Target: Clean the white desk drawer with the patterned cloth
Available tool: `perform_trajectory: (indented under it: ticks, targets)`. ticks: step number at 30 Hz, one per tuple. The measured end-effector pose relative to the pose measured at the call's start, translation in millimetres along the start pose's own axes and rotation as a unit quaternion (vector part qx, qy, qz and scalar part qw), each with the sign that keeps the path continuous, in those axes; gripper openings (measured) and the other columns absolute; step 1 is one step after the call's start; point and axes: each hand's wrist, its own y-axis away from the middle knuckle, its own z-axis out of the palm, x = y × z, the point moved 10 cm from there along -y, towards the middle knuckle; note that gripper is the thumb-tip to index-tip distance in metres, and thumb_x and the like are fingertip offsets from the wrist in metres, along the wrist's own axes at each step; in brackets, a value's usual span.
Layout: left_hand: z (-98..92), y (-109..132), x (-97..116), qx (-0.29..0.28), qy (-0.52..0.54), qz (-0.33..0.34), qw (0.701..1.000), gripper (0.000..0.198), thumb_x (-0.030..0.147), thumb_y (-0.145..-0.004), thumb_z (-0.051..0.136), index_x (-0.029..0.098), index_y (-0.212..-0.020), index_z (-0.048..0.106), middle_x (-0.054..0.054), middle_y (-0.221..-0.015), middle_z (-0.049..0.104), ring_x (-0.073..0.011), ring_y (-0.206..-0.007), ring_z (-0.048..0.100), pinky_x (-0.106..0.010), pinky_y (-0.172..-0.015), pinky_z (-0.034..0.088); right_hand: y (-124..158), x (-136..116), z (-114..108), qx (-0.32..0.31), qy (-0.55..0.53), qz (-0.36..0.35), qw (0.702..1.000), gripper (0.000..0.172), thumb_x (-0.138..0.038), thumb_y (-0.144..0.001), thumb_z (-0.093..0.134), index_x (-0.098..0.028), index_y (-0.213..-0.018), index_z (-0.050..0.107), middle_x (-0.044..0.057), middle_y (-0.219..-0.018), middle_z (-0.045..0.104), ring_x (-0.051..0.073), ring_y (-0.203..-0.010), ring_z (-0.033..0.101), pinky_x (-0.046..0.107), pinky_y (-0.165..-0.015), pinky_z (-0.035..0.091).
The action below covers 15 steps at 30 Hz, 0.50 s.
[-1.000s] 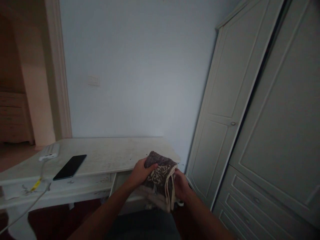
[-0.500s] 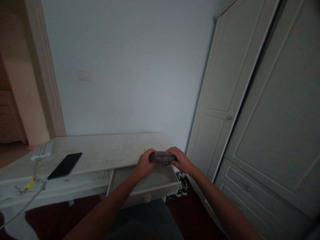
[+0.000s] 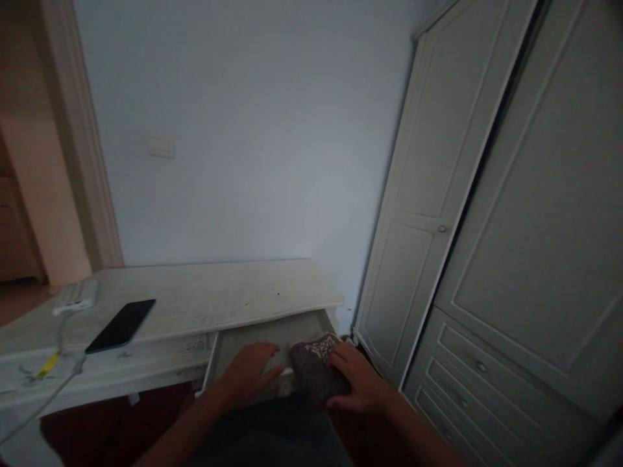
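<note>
folded cloth [image 3: 316, 376] at pulled-out drawer's [image 3: 292, 324] front edge, resting or lifted unclear | right hand [image 3: 357, 383] clasping its right side; left hand [image 3: 253, 370] empty, fingers parted | likely light, soft, floppy; grip folded layers together

Stretches ahead of the left fingers [image 3: 265, 349] and far out to their left as a long white desk [image 3: 228, 285], scuffed on top. Carries a black phone [image 3: 121, 326] well left of those fingers, lying aslant near the front edge. Holds a white power strip [image 3: 75, 297] farther left still, with a pale cord [image 3: 59, 334] trailing over the edge. Has a drawer [image 3: 237, 344] pulled out, under and ahead of the same fingers.
</note>
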Motion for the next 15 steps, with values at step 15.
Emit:
perform_trajectory:
  ticks: [15]
  targets:
    - [10.3,2,-18,-0.044,0.049,-0.071,0.995,0.057,0.072,-0.092,0.052,0.022,-0.108,0.074,-0.009,-0.107,0.079,-0.0260,-0.099,0.071,-0.033,-0.084,0.048,-68,5,30,-0.090,0.061,0.023,0.994,0.091,-0.069,-0.057,0.091,-0.019,-0.127,0.062,0.014,-0.129,0.064,0.036,-0.119,0.059,0.045,-0.102,0.044]
